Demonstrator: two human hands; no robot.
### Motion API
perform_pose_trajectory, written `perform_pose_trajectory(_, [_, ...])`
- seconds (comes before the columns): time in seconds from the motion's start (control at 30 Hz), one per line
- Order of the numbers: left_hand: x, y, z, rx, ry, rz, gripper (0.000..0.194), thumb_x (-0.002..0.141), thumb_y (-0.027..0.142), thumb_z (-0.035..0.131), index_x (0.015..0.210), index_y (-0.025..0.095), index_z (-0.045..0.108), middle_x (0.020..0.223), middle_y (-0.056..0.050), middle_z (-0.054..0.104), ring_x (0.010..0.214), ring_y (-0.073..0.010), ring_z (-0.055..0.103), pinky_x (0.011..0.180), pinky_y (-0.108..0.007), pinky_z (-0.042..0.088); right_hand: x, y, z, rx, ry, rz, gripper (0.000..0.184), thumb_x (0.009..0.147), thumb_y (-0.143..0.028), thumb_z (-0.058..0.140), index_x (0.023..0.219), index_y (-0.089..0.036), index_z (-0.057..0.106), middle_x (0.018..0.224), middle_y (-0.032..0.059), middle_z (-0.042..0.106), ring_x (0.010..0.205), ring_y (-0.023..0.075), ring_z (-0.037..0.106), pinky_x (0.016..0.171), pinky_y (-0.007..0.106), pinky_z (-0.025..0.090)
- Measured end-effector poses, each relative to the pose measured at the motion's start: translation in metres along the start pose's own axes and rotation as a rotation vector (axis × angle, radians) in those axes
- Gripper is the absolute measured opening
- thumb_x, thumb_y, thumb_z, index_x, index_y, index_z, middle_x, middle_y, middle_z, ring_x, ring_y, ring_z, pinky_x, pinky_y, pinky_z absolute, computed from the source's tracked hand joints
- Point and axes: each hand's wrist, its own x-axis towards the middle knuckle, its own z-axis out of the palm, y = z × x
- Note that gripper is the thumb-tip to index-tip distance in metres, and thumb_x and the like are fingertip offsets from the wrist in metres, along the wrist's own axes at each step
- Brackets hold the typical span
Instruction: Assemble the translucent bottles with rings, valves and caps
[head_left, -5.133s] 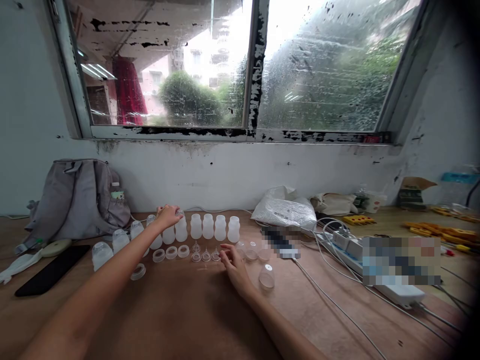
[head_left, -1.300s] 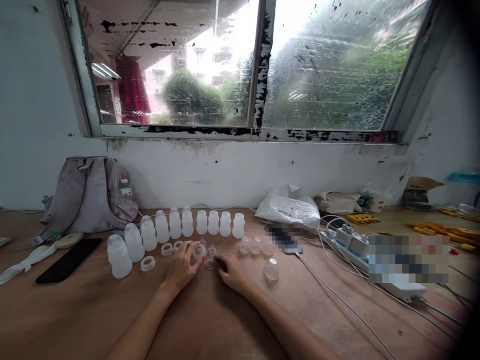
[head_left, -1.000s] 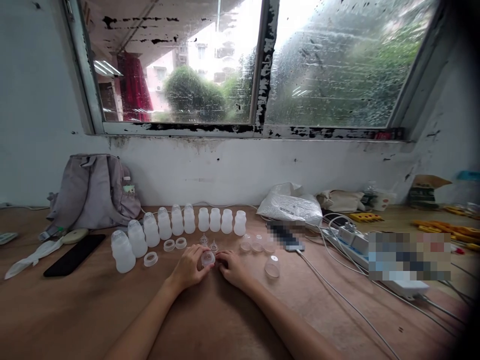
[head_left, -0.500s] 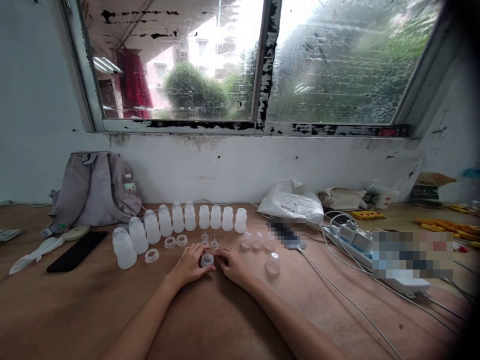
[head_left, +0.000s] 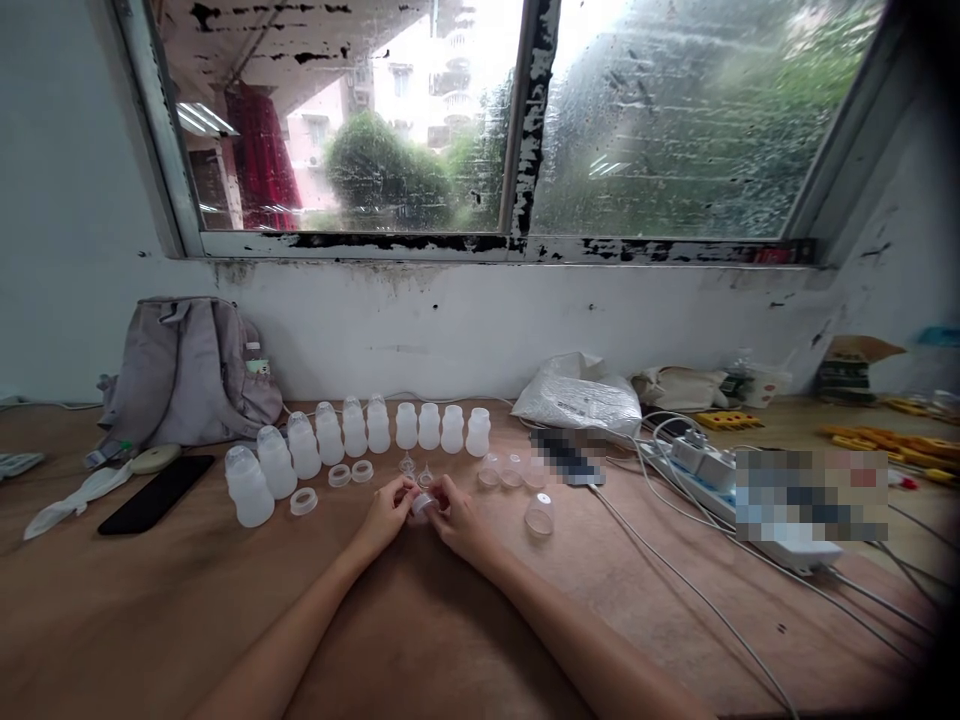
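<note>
Between both hands is a translucent bottle collar ring (head_left: 421,503), tilted on its side; a nipple seated in it is hard to make out now. My left hand (head_left: 390,512) grips its left side with closed fingers. My right hand (head_left: 456,515) pinches it from the right. Just beyond the fingers stand two clear bottle nipples (head_left: 407,464). Three loose collar rings (head_left: 304,502) lie to the left. Behind them curves a row of frosted baby bottles: several capped ones (head_left: 250,490) at the left, several uncapped ones (head_left: 452,430) at the right. Several clear dome caps (head_left: 539,516) rest right of my hands.
On the left are a grey backpack (head_left: 184,370) and a black phone-like slab (head_left: 156,495). At the right, a silvery bag (head_left: 581,395) lies by the wall, with a power strip (head_left: 795,545) and white cables (head_left: 675,590) crossing the table.
The collar ring has been tipped up from facing upward to its side. My right hand has closed in on it, and now both hands hold it.
</note>
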Motion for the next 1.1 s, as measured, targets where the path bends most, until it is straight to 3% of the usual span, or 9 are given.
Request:
perform_pose_trajectory(0.1, [-0.003, 0.004, 0.008, -0.051, 0.013, -0.036, 0.031, 0.081, 0.040, 0.039, 0.091, 0.015, 0.053, 0.068, -0.001, 0.059, 0.055, -0.0120, 0.055, 0.048, -0.022, 0.045, 0.002, 0.004, 0.001, -0.037, 0.066, 0.036, 0.012, 0.068, -0.011, 0.044, 0.076, -0.020, 0.042, 0.066, -0.0023, 0.051, 0.059, 0.0120, 0.048, 0.055, 0.021, 0.037])
perform_pose_trajectory(0.23, [-0.008, 0.012, 0.013, -0.085, 0.029, -0.045, 0.031, 0.079, 0.038, 0.042, 0.091, 0.014, 0.059, 0.072, -0.002, 0.061, 0.056, -0.0123, 0.055, 0.051, -0.023, 0.045, 0.005, 0.013, 0.000, -0.050, 0.122, 0.100, 0.010, 0.067, -0.013, 0.044, 0.072, -0.020, 0.041, 0.058, -0.0045, 0.046, 0.053, 0.0110, 0.044, 0.051, 0.021, 0.033])
perform_pose_trajectory(0.43, [-0.009, 0.018, 0.014, -0.140, -0.095, -0.168, 0.046, 0.071, 0.020, 0.044, 0.116, 0.015, 0.049, 0.083, -0.003, 0.064, 0.048, -0.0103, 0.056, 0.048, -0.023, 0.044, 0.012, 0.017, -0.008, -0.066, 0.147, 0.196, 0.010, 0.062, -0.014, 0.047, 0.068, -0.020, 0.041, 0.056, -0.0057, 0.044, 0.052, 0.0103, 0.044, 0.050, 0.020, 0.031])
perform_pose_trajectory(0.67, [-0.010, 0.018, 0.019, -0.113, -0.144, -0.152, 0.057, 0.063, 0.011, 0.044, 0.120, 0.015, 0.047, 0.088, -0.004, 0.065, 0.046, -0.0093, 0.056, 0.047, -0.022, 0.045, 0.012, 0.018, -0.010, -0.084, 0.142, 0.246, 0.013, 0.060, -0.011, 0.044, 0.068, -0.020, 0.041, 0.056, -0.0059, 0.044, 0.053, 0.0102, 0.043, 0.050, 0.019, 0.030])
perform_pose_trajectory(0.77, [-0.009, 0.021, 0.016, -0.050, -0.142, -0.122, 0.050, 0.067, 0.013, 0.043, 0.117, 0.014, 0.051, 0.077, -0.002, 0.066, 0.047, -0.0101, 0.056, 0.047, -0.022, 0.044, 0.010, 0.017, -0.010, -0.086, 0.142, 0.240, 0.012, 0.062, -0.013, 0.046, 0.071, -0.021, 0.043, 0.056, -0.0054, 0.044, 0.053, 0.0110, 0.044, 0.050, 0.020, 0.030])
perform_pose_trajectory(0.83, [-0.004, 0.024, 0.011, 0.067, -0.111, -0.073, 0.039, 0.073, 0.018, 0.042, 0.108, 0.014, 0.057, 0.069, -0.001, 0.065, 0.049, -0.0108, 0.056, 0.050, -0.022, 0.044, 0.008, 0.016, -0.010, -0.056, 0.126, 0.205, 0.013, 0.064, -0.014, 0.045, 0.076, -0.021, 0.046, 0.056, -0.0051, 0.044, 0.053, 0.0117, 0.045, 0.051, 0.021, 0.032])
perform_pose_trajectory(0.93, [0.015, 0.027, -0.001, 0.415, 0.054, 0.011, 0.030, 0.080, 0.026, 0.039, 0.101, 0.018, 0.060, 0.074, -0.001, 0.066, 0.060, -0.0119, 0.059, 0.059, -0.022, 0.045, 0.006, 0.015, -0.012, 0.006, 0.127, 0.155, 0.025, 0.066, -0.011, 0.041, 0.089, -0.020, 0.048, 0.065, -0.0021, 0.051, 0.057, 0.0128, 0.048, 0.055, 0.022, 0.035])
perform_pose_trajectory(1.0, [0.034, 0.027, -0.011, 0.627, 0.180, 0.028, 0.031, 0.081, 0.026, 0.040, 0.107, 0.021, 0.056, 0.080, -0.002, 0.066, 0.070, -0.0141, 0.060, 0.066, -0.023, 0.044, 0.006, 0.015, -0.013, 0.032, 0.147, 0.152, 0.034, 0.066, -0.008, 0.038, 0.096, -0.021, 0.049, 0.073, 0.0001, 0.055, 0.059, 0.0130, 0.049, 0.056, 0.022, 0.036])
perform_pose_trajectory(1.1, [0.067, 0.021, -0.020, 0.729, 0.243, 0.017, 0.036, 0.081, 0.023, 0.040, 0.116, 0.022, 0.049, 0.089, -0.005, 0.064, 0.078, -0.0182, 0.059, 0.069, -0.027, 0.042, 0.006, 0.018, -0.014, 0.056, 0.130, 0.176, 0.039, 0.064, -0.005, 0.034, 0.095, -0.021, 0.052, 0.065, -0.0012, 0.054, 0.056, 0.0127, 0.050, 0.055, 0.022, 0.037])
